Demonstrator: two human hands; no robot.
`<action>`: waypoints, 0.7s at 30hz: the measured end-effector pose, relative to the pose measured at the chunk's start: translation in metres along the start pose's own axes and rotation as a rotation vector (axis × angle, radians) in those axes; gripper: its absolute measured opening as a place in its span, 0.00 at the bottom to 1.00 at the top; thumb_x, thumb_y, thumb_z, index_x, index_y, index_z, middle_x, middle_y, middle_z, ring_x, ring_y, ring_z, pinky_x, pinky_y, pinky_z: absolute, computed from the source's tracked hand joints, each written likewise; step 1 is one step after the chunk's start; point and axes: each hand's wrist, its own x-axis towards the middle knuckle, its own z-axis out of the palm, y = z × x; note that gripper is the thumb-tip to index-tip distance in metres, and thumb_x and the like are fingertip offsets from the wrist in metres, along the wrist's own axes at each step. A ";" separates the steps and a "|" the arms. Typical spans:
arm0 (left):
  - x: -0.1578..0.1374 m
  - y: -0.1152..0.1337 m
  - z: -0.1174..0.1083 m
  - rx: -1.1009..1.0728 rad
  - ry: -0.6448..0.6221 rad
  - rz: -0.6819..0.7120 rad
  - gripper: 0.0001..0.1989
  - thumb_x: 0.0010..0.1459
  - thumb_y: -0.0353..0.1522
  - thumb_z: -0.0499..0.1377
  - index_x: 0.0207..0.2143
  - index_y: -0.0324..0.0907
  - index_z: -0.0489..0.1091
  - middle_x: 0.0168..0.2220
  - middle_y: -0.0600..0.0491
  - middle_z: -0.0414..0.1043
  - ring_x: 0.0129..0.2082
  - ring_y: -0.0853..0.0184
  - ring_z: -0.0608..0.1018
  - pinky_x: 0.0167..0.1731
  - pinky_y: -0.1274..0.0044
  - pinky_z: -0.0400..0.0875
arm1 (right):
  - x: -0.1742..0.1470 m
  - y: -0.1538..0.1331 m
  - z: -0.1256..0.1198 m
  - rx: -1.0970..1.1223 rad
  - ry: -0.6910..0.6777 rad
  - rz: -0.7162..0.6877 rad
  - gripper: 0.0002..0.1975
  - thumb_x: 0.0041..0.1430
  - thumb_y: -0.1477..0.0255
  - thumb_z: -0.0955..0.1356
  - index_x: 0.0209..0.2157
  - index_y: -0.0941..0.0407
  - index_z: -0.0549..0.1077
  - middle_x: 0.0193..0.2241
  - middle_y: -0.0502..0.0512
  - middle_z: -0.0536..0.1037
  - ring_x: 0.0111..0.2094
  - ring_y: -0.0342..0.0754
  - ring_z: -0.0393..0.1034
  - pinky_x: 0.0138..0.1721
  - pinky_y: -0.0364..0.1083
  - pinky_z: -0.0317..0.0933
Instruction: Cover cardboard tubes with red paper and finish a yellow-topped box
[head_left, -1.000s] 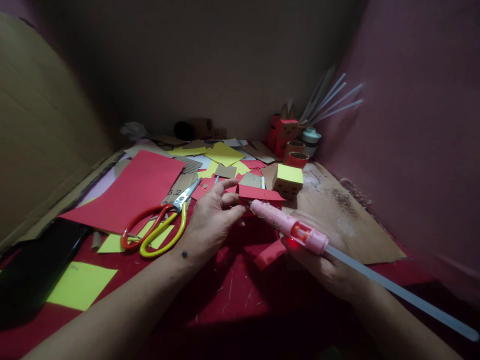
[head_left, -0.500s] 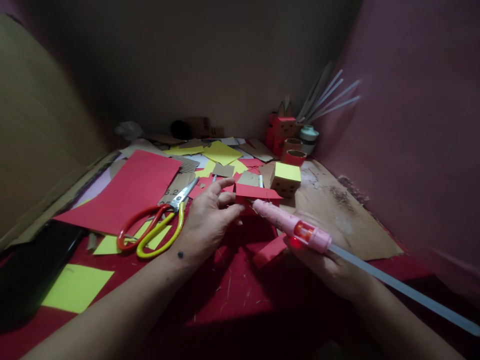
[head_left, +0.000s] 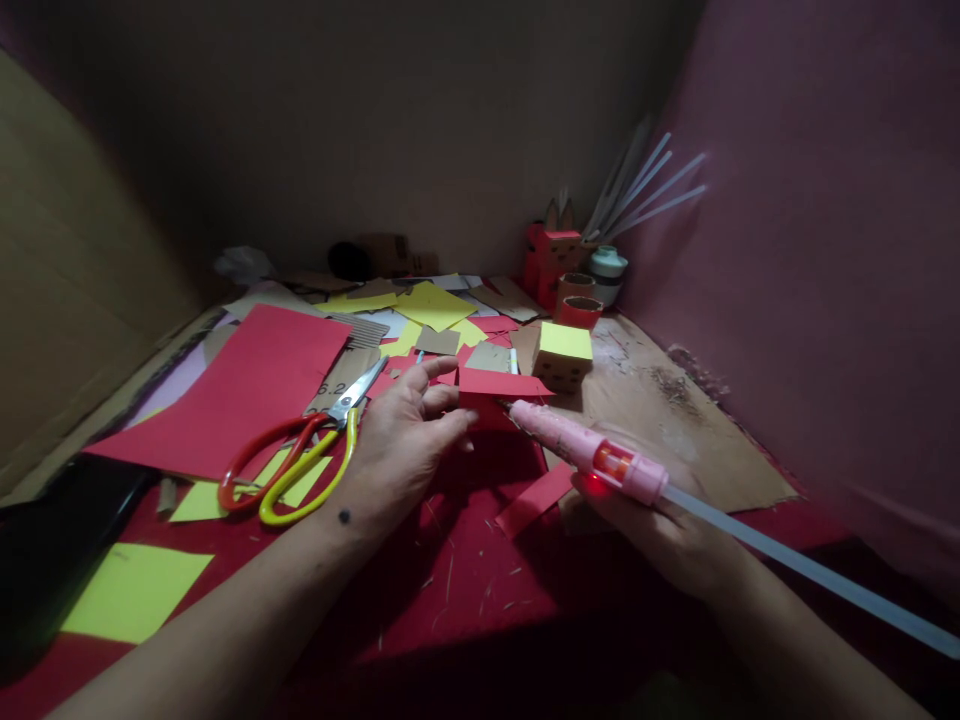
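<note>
My left hand (head_left: 409, 430) pinches the left end of a red paper strip (head_left: 502, 383) between thumb and fingers. My right hand (head_left: 652, 530) is wrapped round a pink hot glue gun (head_left: 559, 435), whose red light glows. A long translucent glue stick (head_left: 802, 565) sticks out of the gun's back end. The gun's nozzle is close to the strip's lower edge; whether it touches, I cannot tell. A second red strip (head_left: 534, 500) lies on the red surface below the gun. Scissors (head_left: 300, 460) with one red and one yellow handle lie just left of my left hand.
A small cardboard box (head_left: 562, 358) with a yellow top stands beyond the glue gun on a cardboard sheet (head_left: 675, 450). A large red paper (head_left: 247, 390) and yellow scraps (head_left: 139, 590) lie left. Cardboard tubes (head_left: 579, 312) and spare glue sticks (head_left: 660, 190) stand at the back right.
The whole view has shifted slightly, so most things appear a little further left. The glue gun's nozzle sits slightly further right along the strip. Both hands keep their holds.
</note>
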 end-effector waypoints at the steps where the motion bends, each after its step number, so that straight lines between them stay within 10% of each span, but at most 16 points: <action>1: 0.000 0.000 0.000 0.004 0.000 0.002 0.27 0.47 0.25 0.63 0.50 0.39 0.64 0.27 0.58 0.77 0.21 0.74 0.74 0.24 0.82 0.69 | -0.001 0.001 0.000 0.027 -0.019 0.029 0.21 0.66 0.65 0.60 0.60 0.46 0.64 0.55 0.54 0.72 0.47 0.56 0.73 0.45 0.55 0.71; 7: 0.002 -0.001 -0.003 0.017 -0.010 0.019 0.26 0.46 0.26 0.64 0.49 0.40 0.65 0.24 0.60 0.74 0.20 0.73 0.73 0.24 0.81 0.68 | -0.006 0.001 -0.002 0.165 -0.046 0.115 0.22 0.66 0.65 0.60 0.61 0.45 0.61 0.57 0.54 0.70 0.42 0.53 0.76 0.37 0.50 0.74; 21: 0.001 -0.001 -0.004 -0.023 -0.012 -0.004 0.27 0.48 0.26 0.66 0.51 0.41 0.64 0.28 0.57 0.77 0.20 0.75 0.74 0.22 0.84 0.70 | -0.007 -0.003 -0.010 0.105 -0.033 0.067 0.22 0.66 0.67 0.59 0.61 0.49 0.62 0.62 0.51 0.63 0.63 0.60 0.55 0.61 0.60 0.54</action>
